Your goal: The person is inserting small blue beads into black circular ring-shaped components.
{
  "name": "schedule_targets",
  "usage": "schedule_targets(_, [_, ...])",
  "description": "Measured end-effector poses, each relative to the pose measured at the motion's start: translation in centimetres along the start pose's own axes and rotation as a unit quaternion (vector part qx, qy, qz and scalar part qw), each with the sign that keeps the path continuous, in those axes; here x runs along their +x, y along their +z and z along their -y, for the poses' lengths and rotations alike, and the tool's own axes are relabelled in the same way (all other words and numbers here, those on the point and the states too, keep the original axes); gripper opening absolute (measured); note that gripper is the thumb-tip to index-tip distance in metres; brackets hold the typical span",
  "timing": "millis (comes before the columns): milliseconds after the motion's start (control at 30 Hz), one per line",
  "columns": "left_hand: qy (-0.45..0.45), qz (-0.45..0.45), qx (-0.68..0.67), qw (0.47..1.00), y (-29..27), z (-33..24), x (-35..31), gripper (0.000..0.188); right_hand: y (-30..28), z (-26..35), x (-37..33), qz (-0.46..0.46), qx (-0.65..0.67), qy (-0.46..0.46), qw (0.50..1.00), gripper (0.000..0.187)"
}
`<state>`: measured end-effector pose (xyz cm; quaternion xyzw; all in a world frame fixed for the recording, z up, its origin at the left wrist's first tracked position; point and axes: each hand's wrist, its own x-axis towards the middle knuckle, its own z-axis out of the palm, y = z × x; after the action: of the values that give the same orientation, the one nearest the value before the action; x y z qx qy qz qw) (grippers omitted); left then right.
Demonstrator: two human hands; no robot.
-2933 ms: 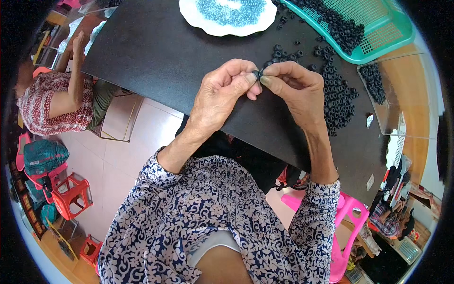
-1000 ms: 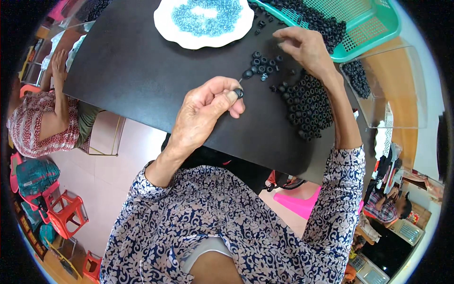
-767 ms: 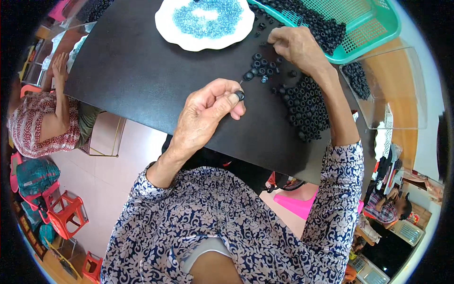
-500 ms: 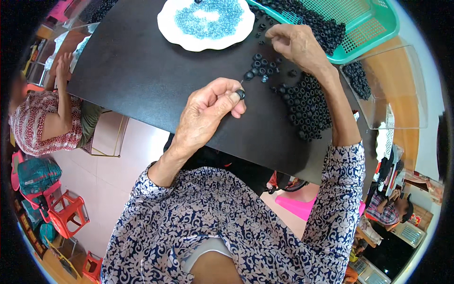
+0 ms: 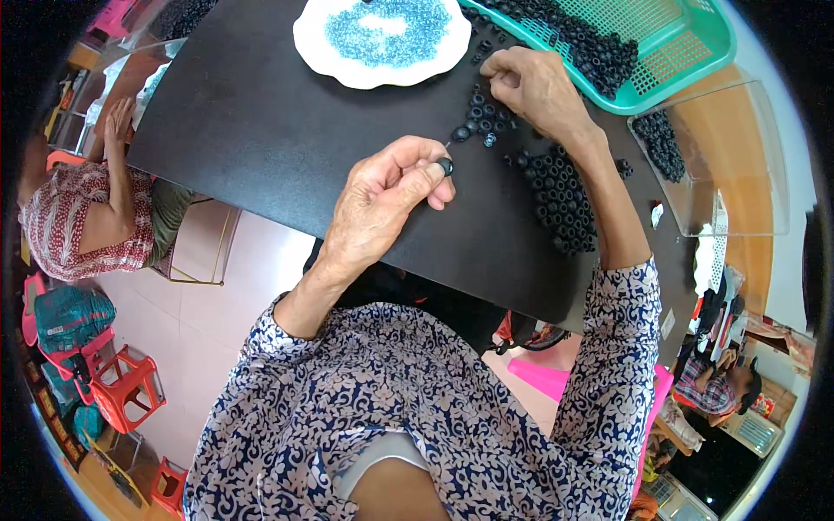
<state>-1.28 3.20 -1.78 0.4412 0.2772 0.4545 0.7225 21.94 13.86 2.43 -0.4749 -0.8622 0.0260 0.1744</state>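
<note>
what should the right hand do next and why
Probably pinch one of the loose black beads: the right hand is close by them with its fingers curled, while the left hand grips a dark bead. Whether the right hand holds anything, I can't tell.

- Teal bag (image 5: 74, 317) at the left: faint light marks, too small to read.
- Pale patch (image 5: 667, 324) near the tabletop's (image 5: 243, 130) right edge: nothing legible.
- Elsewhere: no readable lettering.
</note>
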Motion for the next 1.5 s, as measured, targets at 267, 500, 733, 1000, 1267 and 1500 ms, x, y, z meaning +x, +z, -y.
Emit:
schedule_targets(267, [-0.004, -0.006, 0.014, 1.0, 0.2, -0.2, 0.0, 0.019, -0.9, -0.2, 0.0, 0.018, 0.081, 0.032, 0.996, 0.02])
schedule_targets(500, [-0.021, -0.006, 0.014, 1.0, 0.3, -0.4, 0.0, 0.017, -0.3, -0.5, 0.4, 0.044, 0.09, -0.081, 0.992, 0.02])
schedule_targets(733, [-0.01, -0.004, 0.01, 1.0, 0.2, -0.2, 0.0, 0.018, 0.1, -0.1, 0.4, 0.03, 0.087, -0.038, 0.995, 0.017])
schedule_targets(1000, [-0.007, -0.018, 0.009, 1.0, 0.0, -0.1, -0.1, 0.019, -1.5, 4.0, -1.8, -0.017, 0.273, 0.11, 0.955, 0.014])
schedule_targets(1267, [0.009, -0.017, 0.015, 1.0, 0.2, -0.3, 0.1, 0.019, 0.2, 9.0, -7.4, -0.059, 0.558, 0.183, 0.807, 0.019])
schedule_targets(1500, [0.002, -0.02, 0.031, 0.999, 0.4, -0.3, 0.0, 0.019, 1.3, 10.1, -8.2, -0.127, 0.594, 0.174, 0.775, 0.018])
